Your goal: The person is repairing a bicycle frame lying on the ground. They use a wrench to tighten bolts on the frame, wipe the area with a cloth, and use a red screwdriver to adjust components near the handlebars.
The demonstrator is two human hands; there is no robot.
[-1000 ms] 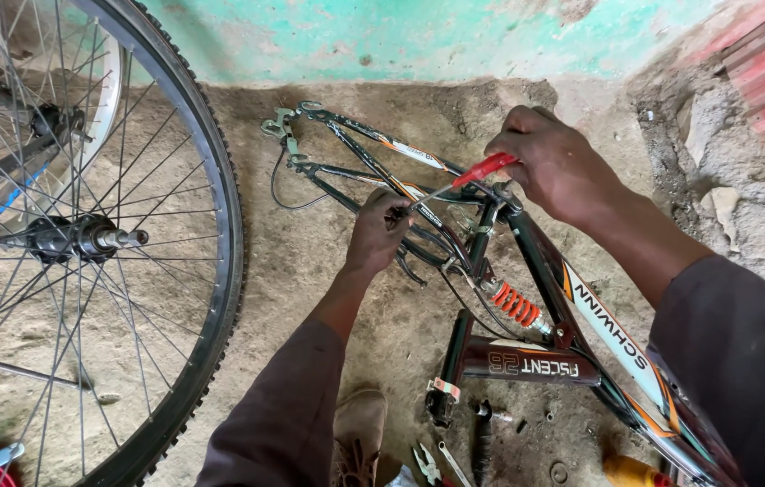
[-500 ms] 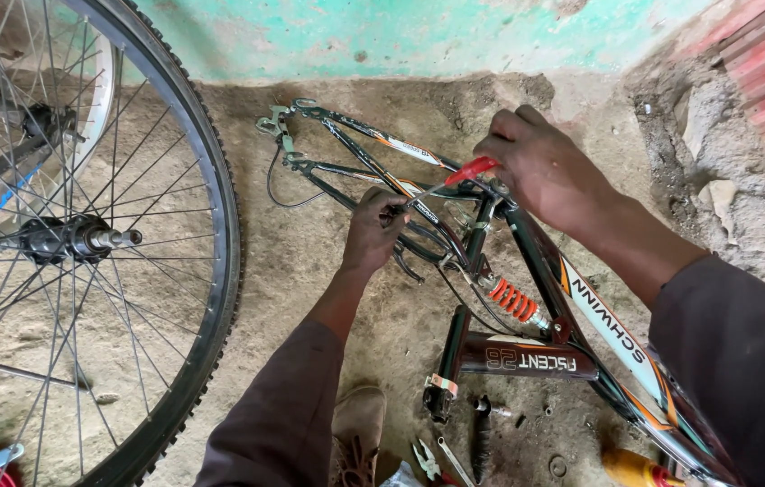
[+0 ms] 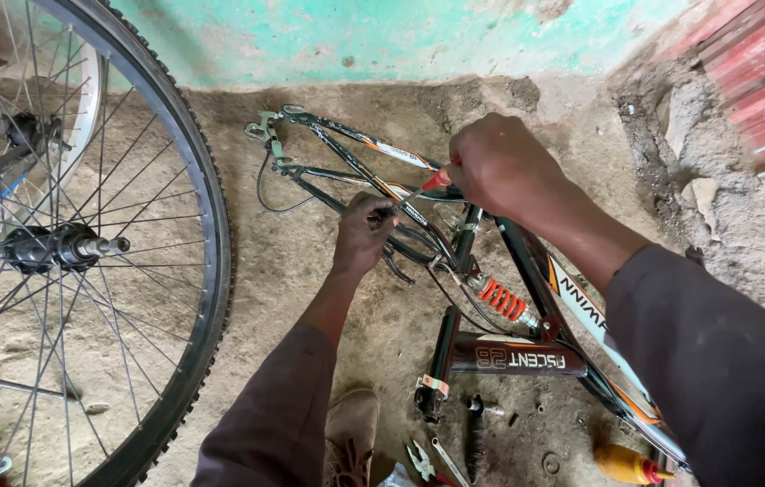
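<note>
the bike frame (image 3: pixel 509 352) lies on the dirt floor (image 3: pixel 310 271) below me. my left hand (image 3: pixel 363 233) has its fingers wrapped round a rear tube; my right hand (image 3: pixel 500 167) has its fingers clamped on a red-handled screwdriver (image 3: pixel 419 189). the tip could slip off and jab my left hand just beside it. a spoked wheel (image 3: pixel 85 243) stands to the left.

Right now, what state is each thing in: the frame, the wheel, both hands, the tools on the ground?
Black and orange bicycle frame: lying on the dirt floor, wheels off.
Spoked wheel with black tyre: upright, apart from the frame.
Red-handled screwdriver: held to the frame.
Right hand: fingers closed on the screwdriver handle.
Left hand: gripping the frame tubes.
Orange coil spring: mounted on the frame.
Metal pliers: lying unused.
</note>
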